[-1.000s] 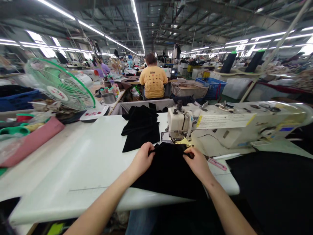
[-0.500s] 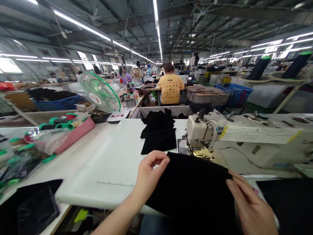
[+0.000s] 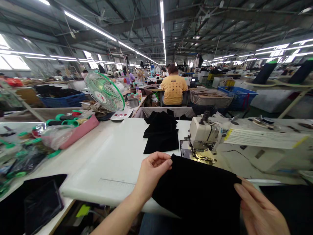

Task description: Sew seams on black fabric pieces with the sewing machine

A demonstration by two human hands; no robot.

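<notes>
A piece of black fabric (image 3: 200, 189) hangs between my two hands, its upper edge stretched out in front of the sewing machine (image 3: 204, 133). My left hand (image 3: 155, 169) pinches the fabric's upper left corner between thumb and fingers. At the other end, my right hand (image 3: 259, 202) is closed on the upper right corner, thumb on the near side. The fabric's lower part drops past the table's front edge and out of view. Just beyond my left hand, several black fabric pieces (image 3: 161, 130) lie in a loose pile on the white table (image 3: 107, 156).
A green-rimmed fan (image 3: 105, 91) stands at the back left, near thread cones and a pink cloth (image 3: 80, 132). Dark fabric (image 3: 288, 202) lies at the right. A dark flat pouch (image 3: 42, 204) rests at lower left. A person in a yellow shirt (image 3: 174, 89) sits ahead.
The view has shifted slightly, so the scene sits a little further right. Both hands keep their grip on the black fabric, its right end now slightly lower.
</notes>
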